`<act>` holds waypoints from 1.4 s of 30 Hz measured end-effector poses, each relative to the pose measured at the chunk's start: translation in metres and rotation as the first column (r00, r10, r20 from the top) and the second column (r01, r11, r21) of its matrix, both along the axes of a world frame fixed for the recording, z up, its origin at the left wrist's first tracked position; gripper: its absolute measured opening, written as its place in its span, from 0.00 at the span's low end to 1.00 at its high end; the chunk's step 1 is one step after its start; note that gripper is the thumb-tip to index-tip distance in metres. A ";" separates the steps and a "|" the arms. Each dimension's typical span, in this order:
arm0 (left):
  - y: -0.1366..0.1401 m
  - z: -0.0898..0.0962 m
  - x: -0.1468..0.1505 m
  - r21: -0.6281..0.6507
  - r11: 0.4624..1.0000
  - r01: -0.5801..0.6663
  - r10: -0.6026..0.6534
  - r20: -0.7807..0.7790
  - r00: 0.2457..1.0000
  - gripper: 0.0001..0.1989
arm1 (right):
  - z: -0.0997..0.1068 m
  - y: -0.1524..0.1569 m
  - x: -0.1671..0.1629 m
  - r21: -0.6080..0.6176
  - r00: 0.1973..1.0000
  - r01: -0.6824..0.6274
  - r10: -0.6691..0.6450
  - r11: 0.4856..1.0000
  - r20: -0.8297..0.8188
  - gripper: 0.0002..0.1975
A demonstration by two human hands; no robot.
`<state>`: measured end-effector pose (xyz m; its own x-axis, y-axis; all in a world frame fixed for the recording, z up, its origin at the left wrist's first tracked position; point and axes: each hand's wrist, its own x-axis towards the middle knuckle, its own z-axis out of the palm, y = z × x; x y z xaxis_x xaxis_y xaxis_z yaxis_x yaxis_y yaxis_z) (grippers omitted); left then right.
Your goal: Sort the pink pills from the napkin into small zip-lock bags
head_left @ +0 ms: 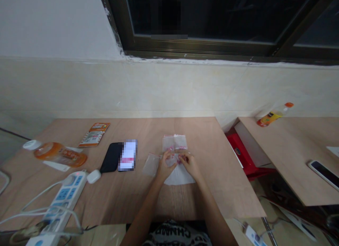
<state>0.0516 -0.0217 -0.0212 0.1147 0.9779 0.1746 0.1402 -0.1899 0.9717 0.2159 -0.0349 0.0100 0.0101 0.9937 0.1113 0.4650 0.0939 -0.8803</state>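
My left hand point(166, 165) curves part open, thumb spread from the fingers; my right grip point(186, 160) draws its fingertips together, and I can't tell what it pinches. Between them, above the white sheet point(180, 177), are pink bits point(178, 160) too small to make out; I'd judge this piece unfinished. Two bags point(180, 140) lie side by side beyond on the table point(225, 189), perhaps done. The left bag point(150, 165) looks flat, probably still left to do.
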 end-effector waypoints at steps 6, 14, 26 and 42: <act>0.001 0.001 0.001 0.005 1.000 0.006 -0.006 0.023 1.000 0.32 | 0.007 -0.001 -0.006 -0.019 0.995 -0.094 0.093 0.995 -0.032 0.17; 0.001 -0.004 0.001 0.009 1.000 -0.012 0.012 -0.016 1.000 0.33 | -0.012 -0.007 0.029 -0.028 0.990 0.089 -0.085 0.996 0.115 0.13; 0.000 0.003 0.001 -0.022 0.999 -0.029 0.029 -0.003 1.000 0.33 | -0.011 -0.012 0.026 -0.104 0.941 0.068 -0.029 0.992 0.338 0.08; 0.000 0.001 0.000 -0.010 1.000 -0.013 0.013 -0.010 1.000 0.33 | -0.013 -0.009 0.010 -0.094 0.993 0.107 -0.112 0.990 -0.046 0.20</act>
<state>0.0520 -0.0221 -0.0200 0.1031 0.9812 0.1634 0.1520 -0.1779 0.9722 0.2255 -0.0437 -0.0033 0.1229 0.9923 0.0170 0.4220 -0.0367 -0.9058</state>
